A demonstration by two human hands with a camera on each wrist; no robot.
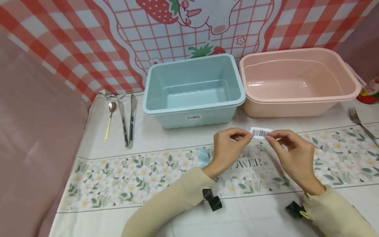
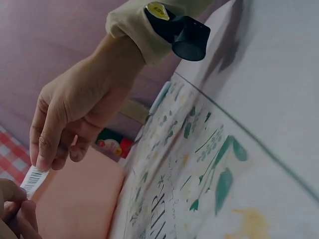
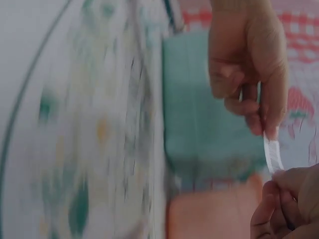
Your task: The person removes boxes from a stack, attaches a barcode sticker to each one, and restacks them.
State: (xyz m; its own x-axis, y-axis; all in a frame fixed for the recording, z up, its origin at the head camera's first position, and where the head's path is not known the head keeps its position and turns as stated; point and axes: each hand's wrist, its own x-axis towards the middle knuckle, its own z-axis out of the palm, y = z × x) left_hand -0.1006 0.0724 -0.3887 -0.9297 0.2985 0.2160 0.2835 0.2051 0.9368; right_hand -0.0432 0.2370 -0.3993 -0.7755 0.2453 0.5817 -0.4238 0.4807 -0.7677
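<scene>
A small white barcode sticker (image 1: 260, 133) is stretched between my two hands, above the tablecloth and in front of the basins. My left hand (image 1: 227, 146) pinches its left end between thumb and forefinger. At the other end, the thumb and forefinger of my right hand (image 1: 293, 154) pinch it too. In the left wrist view the sticker (image 2: 34, 180) slants between the fingertips; in the right wrist view the sticker (image 3: 272, 155) bows slightly. Behind my hands stands a blue basin (image 1: 193, 110) bearing a similar barcode label (image 1: 193, 117) on its front wall.
A pink basin (image 1: 299, 100) stands right beside the blue one. To the left lie a spoon (image 1: 110, 120) and two dark-handled utensils (image 1: 131, 121). A fork (image 1: 359, 121) lies at the right, near a red-and-yellow item (image 1: 370, 92). A blue translucent strip (image 1: 203, 156) lies near my left wrist.
</scene>
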